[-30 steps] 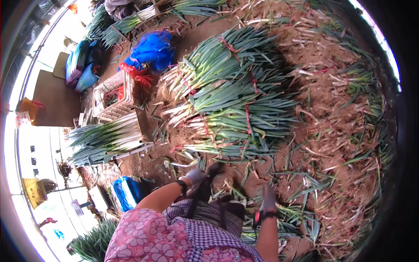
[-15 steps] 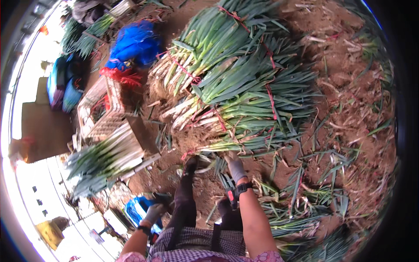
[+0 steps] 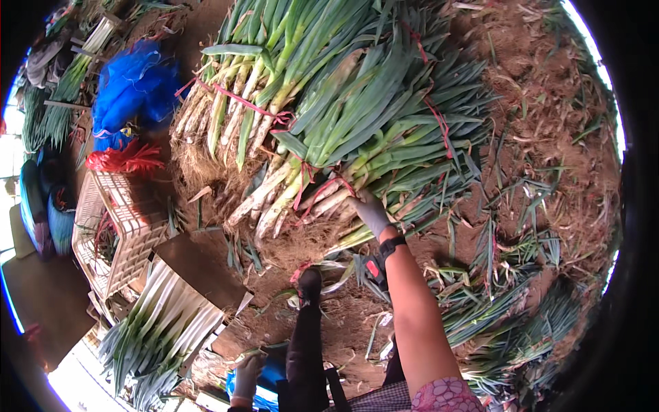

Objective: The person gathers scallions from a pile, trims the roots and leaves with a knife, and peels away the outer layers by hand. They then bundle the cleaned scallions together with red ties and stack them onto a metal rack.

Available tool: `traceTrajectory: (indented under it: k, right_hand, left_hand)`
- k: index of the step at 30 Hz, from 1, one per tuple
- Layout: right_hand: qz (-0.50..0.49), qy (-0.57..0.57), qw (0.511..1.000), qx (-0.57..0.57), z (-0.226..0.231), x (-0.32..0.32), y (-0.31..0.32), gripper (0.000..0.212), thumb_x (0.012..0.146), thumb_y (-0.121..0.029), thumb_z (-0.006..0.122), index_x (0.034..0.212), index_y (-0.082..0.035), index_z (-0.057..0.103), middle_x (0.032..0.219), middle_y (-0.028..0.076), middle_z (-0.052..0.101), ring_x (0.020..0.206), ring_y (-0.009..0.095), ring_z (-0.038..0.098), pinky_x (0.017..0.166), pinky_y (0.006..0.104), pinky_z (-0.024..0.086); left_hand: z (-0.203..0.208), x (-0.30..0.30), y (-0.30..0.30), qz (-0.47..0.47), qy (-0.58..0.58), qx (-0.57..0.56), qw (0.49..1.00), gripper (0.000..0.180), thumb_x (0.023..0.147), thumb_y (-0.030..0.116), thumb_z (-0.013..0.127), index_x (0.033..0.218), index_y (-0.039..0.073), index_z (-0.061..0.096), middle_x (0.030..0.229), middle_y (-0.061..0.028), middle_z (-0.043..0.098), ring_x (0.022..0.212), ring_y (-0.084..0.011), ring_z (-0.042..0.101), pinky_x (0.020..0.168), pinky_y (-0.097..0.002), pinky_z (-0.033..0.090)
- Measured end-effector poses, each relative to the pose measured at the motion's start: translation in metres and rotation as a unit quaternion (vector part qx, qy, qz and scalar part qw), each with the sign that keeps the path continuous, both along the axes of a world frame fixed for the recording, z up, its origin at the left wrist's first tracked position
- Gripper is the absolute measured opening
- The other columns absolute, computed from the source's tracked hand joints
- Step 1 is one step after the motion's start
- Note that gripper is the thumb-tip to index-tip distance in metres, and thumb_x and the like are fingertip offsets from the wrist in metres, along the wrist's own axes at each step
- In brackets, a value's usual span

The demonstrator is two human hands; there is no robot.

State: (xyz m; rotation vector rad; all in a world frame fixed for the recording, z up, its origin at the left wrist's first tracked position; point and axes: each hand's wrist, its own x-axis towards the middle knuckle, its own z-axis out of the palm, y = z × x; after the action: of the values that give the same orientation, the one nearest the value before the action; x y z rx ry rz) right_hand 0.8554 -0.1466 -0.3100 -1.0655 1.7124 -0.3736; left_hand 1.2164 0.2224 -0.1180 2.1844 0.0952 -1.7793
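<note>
Tied leek bundles (image 3: 384, 103) lie piled on the soil ahead, white stems and roots at the left, green leaves fanning right. My right hand (image 3: 371, 214), in a grey glove, reaches into the nearest bundle by the red tie (image 3: 336, 184). Its fingers close on leek stems there, the fingertips partly hidden. Low at the left, my left hand (image 3: 248, 376), also gloved, hangs with curled fingers beside a blue item (image 3: 271, 378); what it holds, if anything, I cannot make out. Trimmed leeks (image 3: 165, 312) with white stems lie to its upper left.
A pale plastic crate (image 3: 130, 220) stands at the left, with red netting (image 3: 123, 159) and blue netting (image 3: 134, 89) beyond it. Dark brown board (image 3: 189, 264) borders the trimmed leeks. Loose leaves and leek scraps (image 3: 508, 268) litter the soil at the right. My shoe (image 3: 310, 285) is near the pile.
My right hand has moved forward from the pile's near edge to the stems by the red tie. The view has shifted, and my left hand now sits lower in it.
</note>
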Motion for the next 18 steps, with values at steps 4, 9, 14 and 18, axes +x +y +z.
traceTrajectory:
  k: [4, 9, 14, 18]
  right_hand:
    - [-0.098, -0.051, 0.98, -0.168, 0.031, -0.008, 0.028, 0.037, 0.084, -0.033, 0.062, 0.103, -0.002, 0.063, 0.098, 0.017, 0.067, 0.087, 0.032, 0.063, 0.077, 0.0374, 0.047]
    - [-0.255, -0.135, 0.949, -0.125, 0.142, -0.069, 0.113, 0.026, 0.084, -0.021, 0.064, 0.101, -0.001, 0.065, 0.091, 0.002, 0.064, 0.08, 0.011, 0.053, 0.073, 0.0257, 0.042]
    - [-0.341, -0.135, 0.93, -0.016, 0.194, -0.094, 0.207, 0.016, 0.08, -0.01, 0.068, 0.07, -0.006, 0.056, 0.068, -0.005, 0.051, 0.062, 0.004, 0.038, 0.055, 0.0227, 0.033]
    - [-0.34, -0.073, 0.937, -0.021, 0.184, -0.143, 0.284, 0.022, 0.079, -0.012, 0.07, 0.066, -0.006, 0.054, 0.06, -0.007, 0.046, 0.056, 0.005, 0.037, 0.051, 0.0242, 0.03]
  left_hand:
    - [-0.026, -0.03, -0.082, -0.116, -0.005, -0.116, 0.986, 0.039, 0.092, 0.021, 0.054, 0.126, 0.003, 0.051, 0.111, -0.0073, 0.062, 0.097, -0.0155, 0.061, 0.08, -0.0321, 0.048]
    - [-0.021, -0.15, -0.171, -0.045, 0.161, -0.156, 0.974, 0.049, 0.095, 0.026, 0.05, 0.138, 0.008, 0.038, 0.128, -0.0064, 0.051, 0.112, -0.0179, 0.052, 0.088, -0.0347, 0.044]
    - [-0.107, -0.252, -0.086, -0.045, 0.276, -0.259, 0.924, 0.047, 0.098, 0.034, 0.04, 0.137, 0.006, 0.041, 0.126, -0.0081, 0.053, 0.115, -0.0212, 0.05, 0.096, -0.0336, 0.039]
    - [-0.092, -0.326, -0.054, -0.222, 0.308, -0.072, 0.922, 0.053, 0.097, 0.039, 0.045, 0.133, 0.001, 0.044, 0.133, -0.0048, 0.048, 0.123, -0.015, 0.041, 0.105, -0.025, 0.028]
